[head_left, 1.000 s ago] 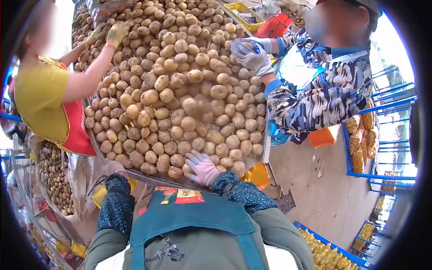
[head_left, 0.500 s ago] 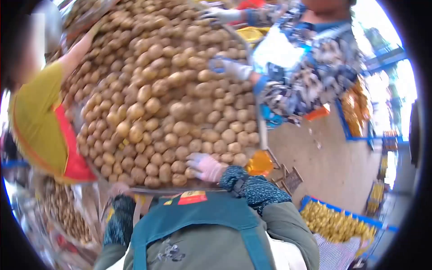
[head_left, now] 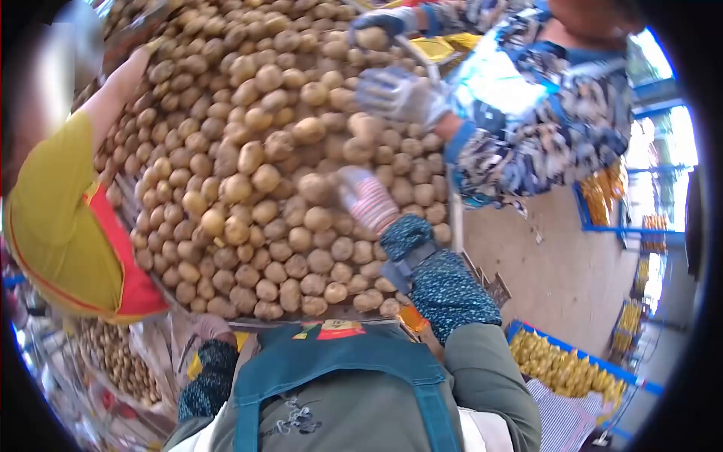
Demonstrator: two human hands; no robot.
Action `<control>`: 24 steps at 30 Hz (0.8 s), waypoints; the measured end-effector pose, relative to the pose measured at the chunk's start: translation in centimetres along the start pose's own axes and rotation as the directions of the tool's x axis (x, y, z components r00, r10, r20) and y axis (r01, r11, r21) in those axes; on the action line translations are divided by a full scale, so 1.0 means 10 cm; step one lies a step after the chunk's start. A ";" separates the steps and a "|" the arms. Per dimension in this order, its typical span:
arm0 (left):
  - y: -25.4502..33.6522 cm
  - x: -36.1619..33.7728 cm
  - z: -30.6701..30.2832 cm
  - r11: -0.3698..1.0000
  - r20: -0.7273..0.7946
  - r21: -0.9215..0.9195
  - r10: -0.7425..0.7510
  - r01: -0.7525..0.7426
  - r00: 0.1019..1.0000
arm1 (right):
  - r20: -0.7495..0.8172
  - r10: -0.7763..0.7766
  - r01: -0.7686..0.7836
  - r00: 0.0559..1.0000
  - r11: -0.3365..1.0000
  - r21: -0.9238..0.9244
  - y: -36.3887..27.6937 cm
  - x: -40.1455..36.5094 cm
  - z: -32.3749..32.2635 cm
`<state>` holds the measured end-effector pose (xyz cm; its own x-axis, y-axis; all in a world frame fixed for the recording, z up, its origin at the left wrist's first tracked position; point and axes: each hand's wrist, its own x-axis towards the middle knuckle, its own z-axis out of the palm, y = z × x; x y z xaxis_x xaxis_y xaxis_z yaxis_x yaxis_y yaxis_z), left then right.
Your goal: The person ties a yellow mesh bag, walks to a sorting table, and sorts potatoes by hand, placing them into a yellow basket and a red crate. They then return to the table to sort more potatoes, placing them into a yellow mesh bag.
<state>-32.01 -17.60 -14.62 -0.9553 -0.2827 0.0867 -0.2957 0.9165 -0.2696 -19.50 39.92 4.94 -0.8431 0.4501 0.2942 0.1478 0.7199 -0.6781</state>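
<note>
A large heap of potatoes [head_left: 248,158] covers the table in front of me. Over its near right part reaches my right hand [head_left: 367,200], in a glove with a pink-striped cuff. Its fingers point away and to the left, smeared by motion, with a blurred potato [head_left: 316,188] right beside the fingertips. Down at the table's near left edge is my left hand [head_left: 211,327], beside a pale sack [head_left: 154,346]; its fingers are mostly hidden. Dark speckled sleeve covers [head_left: 452,290] wrap both my forearms.
Across at the right, a co-worker's gloved hands [head_left: 399,96] work over the heap, one on a potato [head_left: 371,38]. Another person in a yellow top [head_left: 56,203] reaches in from the left. More potatoes [head_left: 113,350] lie lower left; a blue-edged bin [head_left: 568,360] of yellow-bagged goods stands lower right.
My right hand has moved from the near edge up and right, deeper over the potatoes. The co-worker's far hand now has a potato. The view has shifted slightly.
</note>
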 end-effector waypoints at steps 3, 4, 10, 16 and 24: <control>0.00 0.00 0.12 0.951 0.035 -0.273 -0.138 0.142 0.990 | 0.103 0.110 -0.102 0.989 0.991 -0.086 0.24 0.23 0.13; 0.09 0.01 0.09 0.827 0.092 -0.509 -0.226 0.241 0.970 | 0.109 0.104 -0.086 0.989 0.984 -0.157 0.26 0.31 0.12; 0.39 -0.23 -0.91 0.506 0.186 -0.804 -0.282 0.311 0.941 | 0.191 0.317 -0.138 0.929 0.775 -0.617 -0.01 0.85 0.22; 0.13 -0.11 -0.13 0.754 -0.068 -0.648 -0.195 0.105 0.978 | 0.204 0.541 -0.174 0.816 0.567 -0.805 0.32 1.35 0.48; 0.57 -0.23 -1.41 0.508 0.107 -0.816 -0.335 0.275 0.936 | 0.312 0.603 -0.352 0.734 0.731 -0.585 -0.19 1.38 -0.19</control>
<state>-31.42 -7.71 -2.88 -0.7958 -0.6016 0.0691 -0.4099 0.6192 0.6698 -30.44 45.79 11.59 -0.6909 0.5999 -0.4034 0.7072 0.6767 -0.2048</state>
